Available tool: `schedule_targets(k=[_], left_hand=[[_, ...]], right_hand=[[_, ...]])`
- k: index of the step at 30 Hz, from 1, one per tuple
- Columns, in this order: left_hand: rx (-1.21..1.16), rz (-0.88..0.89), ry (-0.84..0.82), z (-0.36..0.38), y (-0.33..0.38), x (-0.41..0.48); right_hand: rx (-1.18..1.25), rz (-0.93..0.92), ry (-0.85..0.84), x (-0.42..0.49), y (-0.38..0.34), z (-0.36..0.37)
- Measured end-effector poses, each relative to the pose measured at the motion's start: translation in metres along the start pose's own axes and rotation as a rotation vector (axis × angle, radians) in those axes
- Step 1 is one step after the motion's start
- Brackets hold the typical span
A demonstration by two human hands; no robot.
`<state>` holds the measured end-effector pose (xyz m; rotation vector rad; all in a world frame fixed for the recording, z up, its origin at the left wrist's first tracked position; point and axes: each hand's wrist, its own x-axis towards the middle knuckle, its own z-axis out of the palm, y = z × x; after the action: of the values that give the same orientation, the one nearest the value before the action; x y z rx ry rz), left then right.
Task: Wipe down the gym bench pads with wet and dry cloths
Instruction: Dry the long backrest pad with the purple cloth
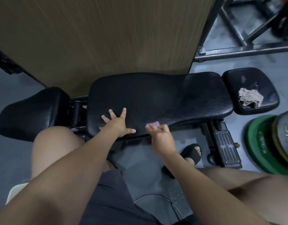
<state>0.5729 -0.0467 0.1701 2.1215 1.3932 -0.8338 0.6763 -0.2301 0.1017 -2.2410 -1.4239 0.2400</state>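
Near: left hand (118,125) flat on the near-left part of the long pad (156,95), fingers (123,112) spread wide, likely bracing. Just to its right, at the pad's near edge: right hand (162,137), fingers curled, pinching a small purple cloth (153,124) against the vinyl. Below that, on the floor: sandal (192,153).

Pad's long axis left to right across the view. Most of its surface away and to the right of the cloth, so right hand nearer for the next stroke, probably an outward sweep along that axis.

Farther right, well apart from both hands: end pad (262,78) with a crumpled beige cloth (250,98) on it. Which cloth wet, which dry: cannot tell. Plates (262,146) near that end.
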Motion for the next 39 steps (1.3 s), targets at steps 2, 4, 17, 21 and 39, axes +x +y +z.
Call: schedule_targets(k=[2, 4, 17, 21, 39], left_hand=[[0.006, 0.027, 0.017, 0.0, 0.001, 0.0], [0.009, 0.085, 0.03, -0.001, 0.0, 0.001], [0.004, 0.096, -0.019, -0.004, 0.005, 0.02], [-0.019, 0.099, -0.027, -0.005, 0.004, 0.021], [-0.018, 0.07, -0.043, -0.009, 0.007, 0.023]], right_hand=[[-0.001, -0.054, -0.019, 0.002, 0.005, -0.004], [-0.03, -0.043, -0.028, 0.004, 0.028, -0.011], [-0.229, -0.146, 0.01, 0.019, 0.01, 0.002], [-0.252, 0.13, 0.112, 0.046, 0.047, -0.012], [-0.231, -0.182, -0.016, 0.037, -0.003, 0.018]])
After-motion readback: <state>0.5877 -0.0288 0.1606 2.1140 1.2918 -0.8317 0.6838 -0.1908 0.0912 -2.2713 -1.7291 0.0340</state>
